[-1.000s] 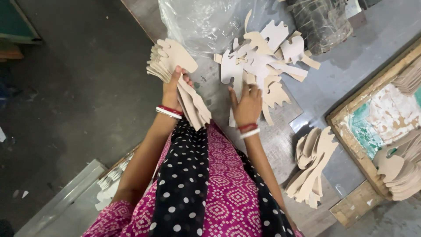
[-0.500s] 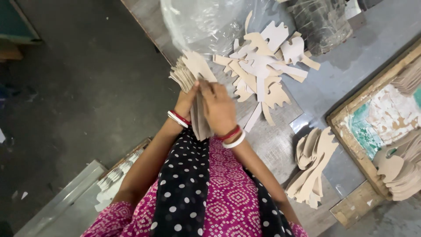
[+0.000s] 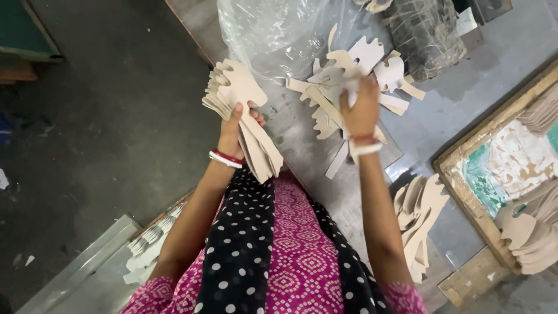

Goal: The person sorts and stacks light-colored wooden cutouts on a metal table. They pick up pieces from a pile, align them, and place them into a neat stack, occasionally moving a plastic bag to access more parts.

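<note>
Right hand [image 3: 360, 110] moved to loose cutouts [image 3: 343, 75]; plastic bag [image 3: 273, 35] beside.

A small workshop for cut-out pieces is shown. A worn grey metal worktable [image 3: 465, 116] is strewn with identical beige cut-out shapes [image 3: 343, 87], and more are stacked in piles [image 3: 418, 215] at its edge. A clear plastic bag [image 3: 279, 35], a wooden tray [image 3: 494, 168] with flaking green paint and a bare concrete floor [image 3: 104, 128] are seen around it.
</note>
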